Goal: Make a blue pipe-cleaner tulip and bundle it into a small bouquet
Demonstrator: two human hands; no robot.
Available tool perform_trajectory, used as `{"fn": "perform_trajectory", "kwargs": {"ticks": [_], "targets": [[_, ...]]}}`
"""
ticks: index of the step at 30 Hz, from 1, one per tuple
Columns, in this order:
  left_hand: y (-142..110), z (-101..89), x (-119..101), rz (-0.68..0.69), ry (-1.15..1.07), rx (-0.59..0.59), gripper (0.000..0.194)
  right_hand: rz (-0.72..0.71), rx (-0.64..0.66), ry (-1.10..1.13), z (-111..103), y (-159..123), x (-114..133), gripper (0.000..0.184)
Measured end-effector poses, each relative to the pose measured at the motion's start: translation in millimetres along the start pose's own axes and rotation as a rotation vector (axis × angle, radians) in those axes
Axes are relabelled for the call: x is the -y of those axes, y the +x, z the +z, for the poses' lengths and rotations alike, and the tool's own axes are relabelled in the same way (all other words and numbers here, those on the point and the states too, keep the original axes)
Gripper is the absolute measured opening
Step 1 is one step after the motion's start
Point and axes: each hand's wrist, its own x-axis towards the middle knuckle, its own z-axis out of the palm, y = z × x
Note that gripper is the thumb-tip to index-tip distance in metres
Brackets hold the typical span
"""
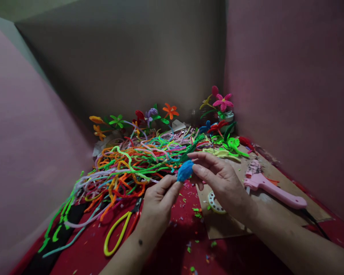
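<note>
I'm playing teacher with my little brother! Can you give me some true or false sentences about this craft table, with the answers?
1. The left hand pinches a blue pipe-cleaner bud. True.
2. The glue gun is green. False: it is pink.
3. The heaped pipe cleaners are all one color. False: they are many colors.
4. The glue gun lies on the brown board. True.
5. The cloth under the yellow-looped scissors is white. False: it is red.

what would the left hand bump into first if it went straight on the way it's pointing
Past the blue fuzzy piece in its pinch, the left hand would probably meet the right hand, though depth is unclear.
</note>
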Motion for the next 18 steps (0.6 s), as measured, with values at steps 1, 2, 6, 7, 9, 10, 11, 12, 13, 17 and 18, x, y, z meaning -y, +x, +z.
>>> {"fn": "perform_trajectory", "kwargs": {"ticks": [1,2,6,7,9,10,11,12,13,17,18], "targets": [[1.1,-0.8,-1.6,-0.06,-0.101,0.022,0.017,0.011,-0.006,0.014,-0.3,0.3,0.2,0.023],[2.2,-1.6,-2.8,-0.112,-0.2,0.045,0.02,0.028,-0.018,0.02,-0.7,0.9,0.1,0.024],[6.0,-4.2,-1.8,-0.212,-0.505,0.117,0.027,0.127,-0.092,-0.005,-3.6,5.4,-1.1,0.026],[6.9,-4.6,-0.7,-0.221,-0.554,0.13,0.026,0.151,-0.102,-0.023,-4.9,6.7,-0.1,0.024],[8.5,-5.5,1.8,-0.227,-0.623,0.138,0.024,0.175,-0.097,-0.089,-8.2,8.4,5.3,0.019],[9.1,-6.0,3.0,-0.228,-0.648,0.136,0.022,0.17,-0.078,-0.146,-10.2,8.5,9.7,0.015],[9.6,-6.6,4.0,-0.227,-0.668,0.133,0.021,0.148,-0.048,-0.229,-12.5,8.0,14.7,0.012],[10.1,-7.3,5.0,-0.227,-0.685,0.133,0.02,0.116,0.01,-0.346,-15.2,6.7,19.9,0.009],[10.5,-8.0,5.9,-0.225,-0.7,0.137,0.019,0.083,0.087,-0.488,-18.1,4.5,24.7,0.008],[11.9,-10.0,9.9,-0.223,-0.759,0.164,0.017,-0.059,0.368,-1.101,-34.4,-12.2,28.5,0.015],[12.2,-10.1,11.0,-0.223,-0.77,0.17,0.017,-0.078,0.409,-1.212,-39.4,-17.4,24.7,0.02]]}}
